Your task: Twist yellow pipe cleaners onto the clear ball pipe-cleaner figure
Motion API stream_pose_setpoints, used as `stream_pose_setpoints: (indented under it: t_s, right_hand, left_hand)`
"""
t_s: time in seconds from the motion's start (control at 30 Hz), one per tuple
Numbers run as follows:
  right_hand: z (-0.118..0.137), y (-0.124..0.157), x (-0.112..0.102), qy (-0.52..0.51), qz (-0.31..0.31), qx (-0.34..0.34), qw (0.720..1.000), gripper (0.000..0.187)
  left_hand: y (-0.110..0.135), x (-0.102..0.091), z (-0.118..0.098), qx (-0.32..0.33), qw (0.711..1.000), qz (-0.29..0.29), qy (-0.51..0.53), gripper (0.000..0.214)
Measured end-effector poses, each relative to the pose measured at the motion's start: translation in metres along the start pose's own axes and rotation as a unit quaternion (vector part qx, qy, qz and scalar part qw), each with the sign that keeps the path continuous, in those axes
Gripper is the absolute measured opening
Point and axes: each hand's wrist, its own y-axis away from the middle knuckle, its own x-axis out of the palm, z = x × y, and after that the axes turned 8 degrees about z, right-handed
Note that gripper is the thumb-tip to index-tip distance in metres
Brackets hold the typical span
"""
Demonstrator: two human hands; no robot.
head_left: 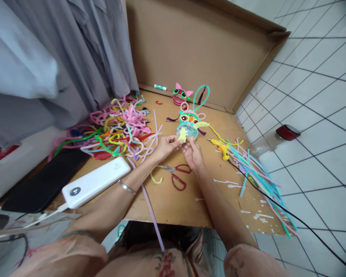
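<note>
Your counter (167, 207) carried the whole spread, its widest mass being the heap of fuzzy stems (132, 119) toward nine o'clock from your work. At twelve, just beyond your fingers, sat the creature ornament (187, 114), whose clear, rounded front looked light and likely easy to dent. The scissors (173, 172) lay near you at six o'clock, and the glue gun (222, 148) rested toward three. Your left grip (166, 147) was pinching the pale yellow strip (182, 135) at its near end; your right grip (193, 154) had its fingertips curled close by, though you could not tell whether they closed on the strip or the ornament's rim. The strip stood in front of the clear part, contact unclear. It seemed nearly weightless, soft outside, probably bendable and springy rather than slippery. That bottom end was the sensible hold, since squeezing its middle would likely have flattened the fuzz and spoiled the shape.
</note>
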Motion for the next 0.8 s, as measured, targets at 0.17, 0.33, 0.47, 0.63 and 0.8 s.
stream_pose_setpoints:
  t_s: [0.17,0.33,0.47,0.63,0.8]
  right_hand:
    - [-0.001,0.001,-0.005,0.070,-0.009,-0.035,0.997,0.025]
    - [-0.002,0.000,-0.009,0.103,-0.041,-0.047,0.993,0.030]
    - [-0.002,0.001,-0.008,0.158,-0.035,-0.046,0.986,0.028]
    - [-0.002,0.004,-0.007,0.232,0.018,-0.064,0.970,0.022]
    - [-0.001,0.005,-0.006,0.300,0.037,-0.077,0.950,0.017]
  left_hand:
    - [0.002,-0.003,-0.002,-0.004,0.999,0.024,-0.032,0.044]
    - [0.002,-0.009,-0.001,-0.036,0.995,0.079,-0.045,0.049]
    - [0.001,-0.012,-0.004,0.024,0.998,0.001,-0.062,0.048]
    - [0.001,-0.012,-0.006,0.044,0.995,-0.018,-0.082,0.039]
    - [0.001,-0.019,-0.005,0.047,0.991,0.016,-0.128,0.036]
